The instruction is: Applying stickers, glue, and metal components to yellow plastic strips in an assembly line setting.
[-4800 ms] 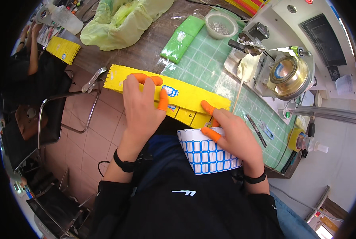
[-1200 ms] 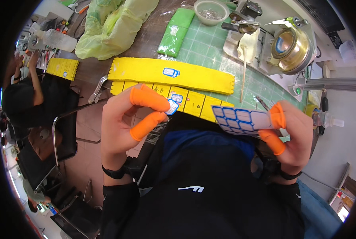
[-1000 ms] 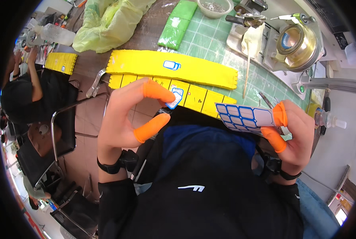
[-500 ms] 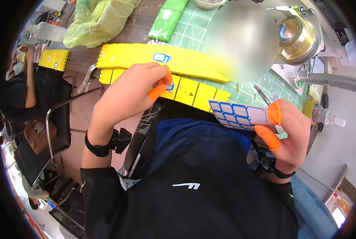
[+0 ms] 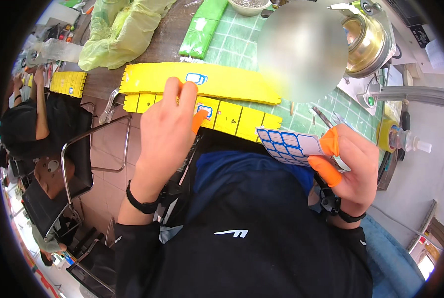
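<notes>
My left hand (image 5: 168,121) lies over two long yellow foam-like strips, with its fingers stretched out and apart from the thumb. Its orange-tipped thumb touches a blue-edged white label (image 5: 204,111) on the nearer yellow strip (image 5: 249,121), which has dark cross lines. Beyond it, the farther yellow strip (image 5: 237,85) bears overlapping labels (image 5: 196,78) beside the fingertips. In my right hand (image 5: 354,166), a sheet of blue-bordered labels (image 5: 286,144) is pinched between the orange-covered thumb and finger, above the table's near edge.
A green packet (image 5: 202,35) lies on the green cutting mat (image 5: 234,37). Pliers (image 5: 107,107) stick out past the table edge, near a pale yellow plastic bag (image 5: 122,30). A brass-coloured round device (image 5: 366,42) stands at the far right. Another person's arm (image 5: 42,109) shows at left, beside a metal-framed chair (image 5: 65,164).
The fingers of my left hand have opened from a pinch and stretched forward, leaving the label on the nearer strip. My right hand still holds the sheet, slightly farther left.
</notes>
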A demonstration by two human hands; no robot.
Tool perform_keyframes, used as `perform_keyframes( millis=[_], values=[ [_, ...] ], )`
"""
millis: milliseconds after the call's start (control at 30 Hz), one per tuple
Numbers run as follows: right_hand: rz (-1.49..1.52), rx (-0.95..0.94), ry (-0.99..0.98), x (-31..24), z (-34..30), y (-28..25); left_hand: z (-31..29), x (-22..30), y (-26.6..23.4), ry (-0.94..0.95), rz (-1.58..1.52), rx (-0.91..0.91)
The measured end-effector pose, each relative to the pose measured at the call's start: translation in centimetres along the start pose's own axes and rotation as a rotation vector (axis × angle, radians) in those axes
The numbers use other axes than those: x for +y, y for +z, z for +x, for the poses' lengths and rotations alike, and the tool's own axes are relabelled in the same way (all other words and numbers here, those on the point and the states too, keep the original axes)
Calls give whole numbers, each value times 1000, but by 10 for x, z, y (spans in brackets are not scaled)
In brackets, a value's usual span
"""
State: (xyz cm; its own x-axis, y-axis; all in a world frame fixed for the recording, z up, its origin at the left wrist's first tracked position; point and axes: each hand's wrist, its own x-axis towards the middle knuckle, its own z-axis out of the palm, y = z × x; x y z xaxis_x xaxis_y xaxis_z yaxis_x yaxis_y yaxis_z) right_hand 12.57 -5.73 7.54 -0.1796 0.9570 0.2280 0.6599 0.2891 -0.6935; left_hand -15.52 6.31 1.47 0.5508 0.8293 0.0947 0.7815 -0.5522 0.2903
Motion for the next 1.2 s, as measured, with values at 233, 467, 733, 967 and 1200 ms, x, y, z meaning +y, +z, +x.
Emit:
perform_keyframes(
  millis=[233, 467, 733, 967, 1200],
  values=[
    [-57, 10, 8, -4, -7, -4, -22, -6, -2, 452, -71, 368],
    [19, 142, 69, -7, -43, -62, -49, -5, 26, 296, 35, -204],
    [-575, 1173, 445, -53, -220, -198, -38, -6, 7, 332, -69, -290],
    [-810, 1149, 581, -5, -212, -297, -34, -22, -7, 348, -277, -76],
    [-502, 630, 720, 220, -154, -358, -35, -8, -18, 381, -417, -10]
  ],
)
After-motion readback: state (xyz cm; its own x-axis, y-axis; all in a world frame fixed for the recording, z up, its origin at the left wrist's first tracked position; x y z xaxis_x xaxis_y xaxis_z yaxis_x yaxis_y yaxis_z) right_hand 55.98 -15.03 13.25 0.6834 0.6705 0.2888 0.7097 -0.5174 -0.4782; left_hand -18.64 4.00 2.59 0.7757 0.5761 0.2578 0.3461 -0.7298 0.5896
